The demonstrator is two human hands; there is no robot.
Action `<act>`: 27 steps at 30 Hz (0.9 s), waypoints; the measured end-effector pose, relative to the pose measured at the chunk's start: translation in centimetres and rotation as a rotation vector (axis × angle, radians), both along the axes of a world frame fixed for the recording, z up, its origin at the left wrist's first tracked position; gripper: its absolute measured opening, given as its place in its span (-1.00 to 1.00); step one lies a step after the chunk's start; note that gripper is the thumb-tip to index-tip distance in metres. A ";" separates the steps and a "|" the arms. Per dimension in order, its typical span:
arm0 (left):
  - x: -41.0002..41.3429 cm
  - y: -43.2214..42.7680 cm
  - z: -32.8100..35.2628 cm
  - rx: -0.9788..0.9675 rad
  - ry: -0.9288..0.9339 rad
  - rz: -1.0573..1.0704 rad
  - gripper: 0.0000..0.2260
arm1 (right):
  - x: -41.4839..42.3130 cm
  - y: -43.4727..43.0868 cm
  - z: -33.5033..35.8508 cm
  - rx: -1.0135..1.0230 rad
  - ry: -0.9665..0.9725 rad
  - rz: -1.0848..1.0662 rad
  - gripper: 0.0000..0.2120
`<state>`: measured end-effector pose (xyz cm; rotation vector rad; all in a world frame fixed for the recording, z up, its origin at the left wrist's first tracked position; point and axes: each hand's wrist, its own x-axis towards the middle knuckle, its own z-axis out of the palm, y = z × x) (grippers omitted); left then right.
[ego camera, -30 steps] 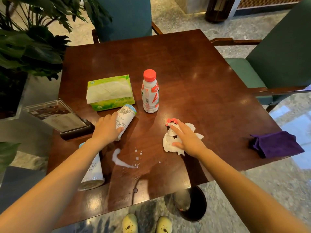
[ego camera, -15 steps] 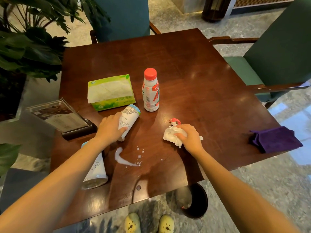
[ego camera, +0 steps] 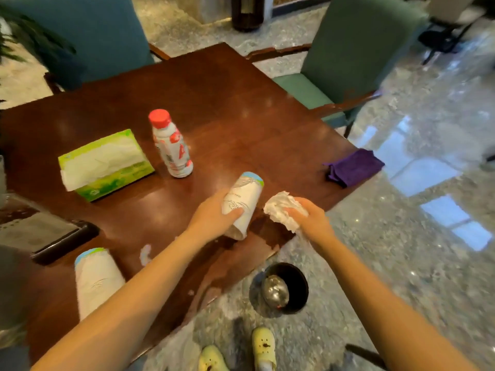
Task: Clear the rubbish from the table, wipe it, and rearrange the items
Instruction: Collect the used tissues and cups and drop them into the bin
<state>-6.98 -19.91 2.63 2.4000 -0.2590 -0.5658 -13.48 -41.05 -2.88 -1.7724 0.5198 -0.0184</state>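
Two hands work at the dark wooden desk (ego camera: 219,103) edge: left hand (ego camera: 211,220) grips a white paper cup (ego camera: 242,202), right hand (ego camera: 308,220) clutches crumpled white tissue (ego camera: 281,210) just beside it.

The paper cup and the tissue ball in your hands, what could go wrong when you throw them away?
The bin is small and down on the floor, so the crumpled tissue in the right hand might miss it. The paper cup in the left hand is tipped, so leftover drops might fall. A forearm could smear the white spill on the table.
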 end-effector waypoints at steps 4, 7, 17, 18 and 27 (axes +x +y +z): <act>-3.8 -5.4 -1.5 -0.035 0.078 -0.101 -0.52 | -5.8 -3.6 -1.4 -0.015 0.086 -0.145 -0.68; -7.8 -8.8 -3.9 -0.013 0.155 -0.206 -0.54 | -9.9 -5.9 -3.3 0.001 0.135 -0.252 -0.75; -13.2 -14.1 -22.3 0.238 0.501 -0.208 -0.45 | -14.5 -9.6 -20.1 0.167 0.427 -0.382 -0.78; -13.1 -14.5 -24.5 0.255 0.532 -0.194 -0.44 | -14.3 -9.8 -22.2 0.174 0.447 -0.387 -0.79; -10.5 -15.0 -43.1 0.337 0.609 0.013 -0.42 | -11.2 -8.4 -39.3 0.134 0.607 -0.349 -0.69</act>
